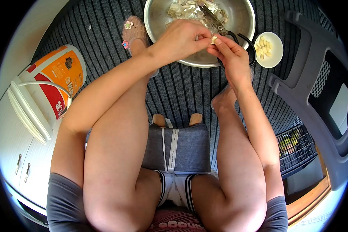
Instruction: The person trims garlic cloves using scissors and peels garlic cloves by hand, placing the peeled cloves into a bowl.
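Observation:
A pale garlic clove [214, 40] is pinched between my two hands above the near edge of a large metal bowl [199, 60]. My left hand [183, 38] comes from the left with thumb and forefinger pressed at the clove. From the right, my right hand [232, 54] holds the clove with thumb and fingers. In the bowl lie garlic bulbs and skins [181, 11]. Black-handled scissors [216, 21] rest in the bowl, their handles over its right rim behind my right hand. A small white bowl [275, 54] with several peeled cloves [263, 48] stands to the right.
An orange, white and red bucket [62, 69] lies by white cabinets [11, 154] on the left. A grey plastic chair or stool [303, 73] and a black basket [295, 149] are on the right. My legs and slippered feet flank the striped mat [181, 92].

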The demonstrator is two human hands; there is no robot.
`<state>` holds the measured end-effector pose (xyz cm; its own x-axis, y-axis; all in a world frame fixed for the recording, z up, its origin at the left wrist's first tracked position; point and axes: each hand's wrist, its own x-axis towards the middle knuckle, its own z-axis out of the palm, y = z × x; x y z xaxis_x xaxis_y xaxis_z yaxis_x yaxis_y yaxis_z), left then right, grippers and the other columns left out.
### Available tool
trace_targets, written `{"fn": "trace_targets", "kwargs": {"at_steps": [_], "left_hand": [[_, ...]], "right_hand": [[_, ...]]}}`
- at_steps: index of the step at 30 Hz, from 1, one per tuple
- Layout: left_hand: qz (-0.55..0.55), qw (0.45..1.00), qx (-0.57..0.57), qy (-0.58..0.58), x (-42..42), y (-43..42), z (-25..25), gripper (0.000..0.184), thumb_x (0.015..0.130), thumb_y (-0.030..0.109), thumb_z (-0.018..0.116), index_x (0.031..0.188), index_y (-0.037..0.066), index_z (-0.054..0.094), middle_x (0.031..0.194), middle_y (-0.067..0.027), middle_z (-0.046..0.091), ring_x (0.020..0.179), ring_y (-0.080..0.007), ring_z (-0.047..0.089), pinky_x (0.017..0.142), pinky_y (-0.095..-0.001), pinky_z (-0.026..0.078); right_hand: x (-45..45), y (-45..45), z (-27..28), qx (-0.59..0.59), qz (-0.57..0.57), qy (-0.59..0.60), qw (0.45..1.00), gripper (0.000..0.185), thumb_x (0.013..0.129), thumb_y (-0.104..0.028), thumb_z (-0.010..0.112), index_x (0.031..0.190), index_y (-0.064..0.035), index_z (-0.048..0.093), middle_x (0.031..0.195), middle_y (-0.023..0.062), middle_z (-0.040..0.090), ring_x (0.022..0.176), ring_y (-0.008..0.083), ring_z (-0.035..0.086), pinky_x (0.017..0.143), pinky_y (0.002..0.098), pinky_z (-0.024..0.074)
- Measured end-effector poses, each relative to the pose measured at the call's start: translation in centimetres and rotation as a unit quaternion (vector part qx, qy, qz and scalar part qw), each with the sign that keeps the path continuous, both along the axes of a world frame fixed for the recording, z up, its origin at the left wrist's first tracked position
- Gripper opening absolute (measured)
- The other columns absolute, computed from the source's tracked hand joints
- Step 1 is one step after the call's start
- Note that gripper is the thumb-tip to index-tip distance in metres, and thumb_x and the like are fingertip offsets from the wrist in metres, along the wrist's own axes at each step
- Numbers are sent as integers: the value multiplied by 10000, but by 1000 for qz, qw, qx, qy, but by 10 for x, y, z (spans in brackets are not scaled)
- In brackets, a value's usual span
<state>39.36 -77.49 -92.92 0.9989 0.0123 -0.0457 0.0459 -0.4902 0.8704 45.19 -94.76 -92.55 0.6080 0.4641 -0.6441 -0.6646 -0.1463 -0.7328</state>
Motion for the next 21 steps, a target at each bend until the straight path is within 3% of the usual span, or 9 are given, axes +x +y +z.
{"fn": "trace_targets", "kwargs": {"at_steps": [8,14,17,21], "left_hand": [[-12,1000,4,-1,0,1,-3,166,834,176,630,884,19,653,744,-86,605,654,-221,568,596,-329,437],[51,995,-64,59,-3,-2,-3,178,826,185,629,871,14,654,716,-53,610,638,-111,546,591,-263,438],[83,976,-132,149,-2,-2,-6,174,819,180,628,870,17,657,711,-30,607,638,-80,534,584,-239,437],[87,974,-142,151,-4,-2,-9,164,819,174,631,871,21,659,707,-9,601,631,-75,527,568,-239,432]], "right_hand": [[-2,1,1,-1,5,-9,1000,274,931,-108,568,1131,76,595,943,129,679,839,164,674,773,221,527],[-4,0,1,0,20,-22,1000,270,941,-105,544,1138,71,595,958,128,677,843,167,676,790,227,522],[-5,0,-1,16,11,-21,1000,274,945,-101,528,1153,68,588,985,132,671,860,172,674,798,231,519],[-4,-3,-6,46,-8,13,999,290,941,-93,530,1183,60,572,1042,144,655,903,189,670,810,242,519]]}}
